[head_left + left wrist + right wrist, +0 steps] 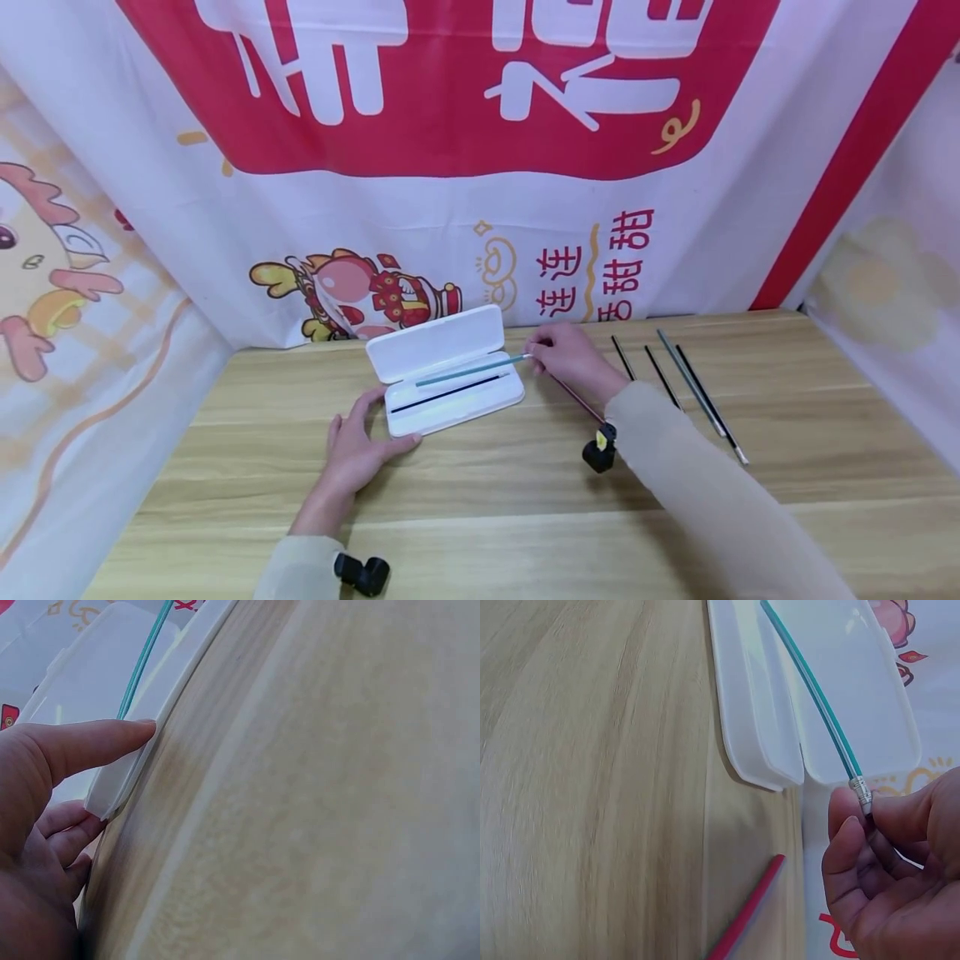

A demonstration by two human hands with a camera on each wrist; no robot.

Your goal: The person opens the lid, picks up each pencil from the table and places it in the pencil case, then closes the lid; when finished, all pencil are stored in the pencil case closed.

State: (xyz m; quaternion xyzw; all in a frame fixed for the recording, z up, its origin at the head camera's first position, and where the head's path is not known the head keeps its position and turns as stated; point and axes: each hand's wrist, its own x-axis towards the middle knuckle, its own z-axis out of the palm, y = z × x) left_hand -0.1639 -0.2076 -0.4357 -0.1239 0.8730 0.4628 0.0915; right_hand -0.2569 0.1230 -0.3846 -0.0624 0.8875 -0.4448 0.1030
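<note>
An open white pencil case [457,417] lies on the table with its lid [438,342] tilted back. My left hand [358,454] grips the case's left end, the thumb at the near rim and the fingers round the far side. In the left wrist view the thumb [97,746] rests along the rim. My right hand [570,358] pinches a teal pencil [472,370] by its metal-banded end, as the right wrist view shows. This pencil [817,701] reaches leftward over the case. A black pencil [446,394] lies inside the case's tray.
A dark red pencil [577,398] lies on the table under my right wrist. Further right lie another teal pencil [692,383] and several black pencils [711,404], partly behind my sleeve. A printed cloth [450,208] hangs along the table's back edge.
</note>
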